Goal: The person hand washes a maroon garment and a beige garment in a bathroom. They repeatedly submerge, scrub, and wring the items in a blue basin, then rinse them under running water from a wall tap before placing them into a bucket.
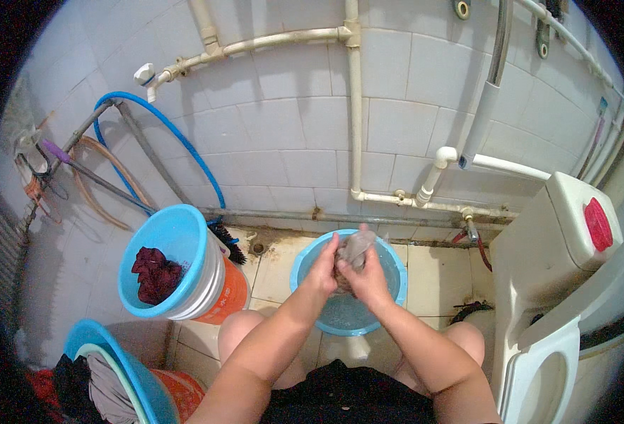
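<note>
Over a blue basin [348, 331] of water on the floor, both my hands are closed around a wet, greyish piece of cloth [357, 246]. My left hand [324, 267] grips it from the left side, with the thumb side uppermost. From the right, my right hand [369, 278] wraps the other side of the bundle. Part of the cloth bulges above my fingers, and a brownish part shows between the palms. The basin's rim surrounds both hands.
Left of the basin, a blue basin [202, 230] with dark red cloth [155, 275] sits on a white-and-orange bucket [228, 288]. Nearer, another blue tub [91, 332] holds dark and grey clothes [110, 385]. A toilet [549, 240] stands at right. Pipes [355, 120] and a blue hose [177, 134] run along the tiled wall.
</note>
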Available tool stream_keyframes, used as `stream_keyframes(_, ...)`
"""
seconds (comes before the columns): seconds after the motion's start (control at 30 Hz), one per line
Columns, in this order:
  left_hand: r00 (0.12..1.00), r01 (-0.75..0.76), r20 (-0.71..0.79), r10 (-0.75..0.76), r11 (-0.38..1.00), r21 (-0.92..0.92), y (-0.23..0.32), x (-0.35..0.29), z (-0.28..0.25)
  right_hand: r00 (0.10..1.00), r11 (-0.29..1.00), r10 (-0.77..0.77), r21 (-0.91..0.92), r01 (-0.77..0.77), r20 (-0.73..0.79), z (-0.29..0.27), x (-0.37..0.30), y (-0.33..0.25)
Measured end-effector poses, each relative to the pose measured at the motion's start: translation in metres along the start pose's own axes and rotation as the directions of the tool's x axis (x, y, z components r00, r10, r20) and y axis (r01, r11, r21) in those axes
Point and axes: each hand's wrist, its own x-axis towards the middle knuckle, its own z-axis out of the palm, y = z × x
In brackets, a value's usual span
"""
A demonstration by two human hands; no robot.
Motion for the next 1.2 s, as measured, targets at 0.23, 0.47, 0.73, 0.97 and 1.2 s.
stream_keyframes(0.23, 0.999, 0.032, 0.009, -0.033, 0.994, 0.108, 0.004, 0.027, -0.014, 0.997, 0.920, -0.008, -0.390, 0.039, 0.083, 0.010, -0.017, -0.037)
stream_keyframes(0.47, 0.907, 0.012, -0.418, 0.043, 0.992, 0.129, -0.020, -0.015, 0.037, 0.922, 0.846, 0.368, -0.367, -0.387, -0.122, 0.001, 0.011, 0.019)
stream_keyframes(0.73, 0.899, 0.219, -0.429, -0.087, 0.938, 0.268, -0.033, 0.021, -0.071, 0.720, 0.707, 0.587, -0.199, -0.678, -0.371, -0.055, -0.009, 0.179)
stream_keyframes(0.97, 0.886, 0.336, -0.375, 0.271, 0.179, 0.925, -0.122, 0.052, -0.189, 0.758, 0.327, 0.636, -0.840, -0.434, -0.143, -0.026, -0.039, 0.156)
stream_keyframes(1.2, 0.981, 0.190, -0.188, 0.046, -0.421, 0.887, -0.136, 0.032, -0.176, 0.657, 0.113, 0.695, -0.947, 0.299, 0.290, -0.021, -0.077, 0.250)
